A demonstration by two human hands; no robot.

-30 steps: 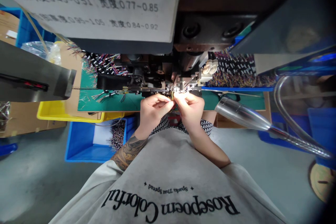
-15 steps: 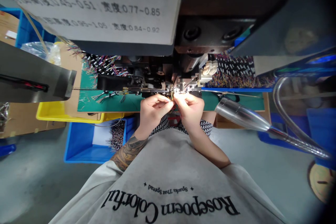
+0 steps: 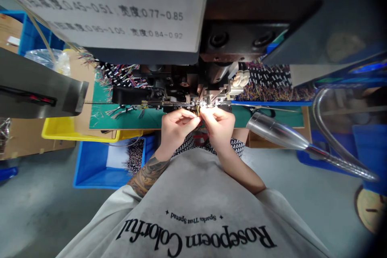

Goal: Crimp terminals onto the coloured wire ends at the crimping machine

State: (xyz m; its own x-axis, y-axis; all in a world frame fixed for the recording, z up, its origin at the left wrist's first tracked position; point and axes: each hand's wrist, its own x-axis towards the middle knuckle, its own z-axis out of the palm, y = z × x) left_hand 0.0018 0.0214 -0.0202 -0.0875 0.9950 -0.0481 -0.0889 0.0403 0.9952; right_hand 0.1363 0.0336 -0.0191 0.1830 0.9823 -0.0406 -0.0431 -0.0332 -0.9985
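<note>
My left hand (image 3: 176, 127) and my right hand (image 3: 219, 125) meet fingertip to fingertip in front of the crimping machine (image 3: 193, 84). Both pinch a thin yellow wire (image 3: 198, 111) whose end points up at the lit metal die (image 3: 208, 100). A strip of small terminals (image 3: 169, 102) runs in from the left toward the die. A black-and-white bundle of wires (image 3: 189, 142) hangs below my wrists, partly hidden by them.
A green mat (image 3: 127, 117) covers the bench. Piles of coloured wires lie at back left (image 3: 121, 73) and back right (image 3: 272, 82). A yellow tray (image 3: 60, 128) and a blue bin (image 3: 96, 163) sit at left. A flexible metal lamp (image 3: 281, 133) reaches in from the right.
</note>
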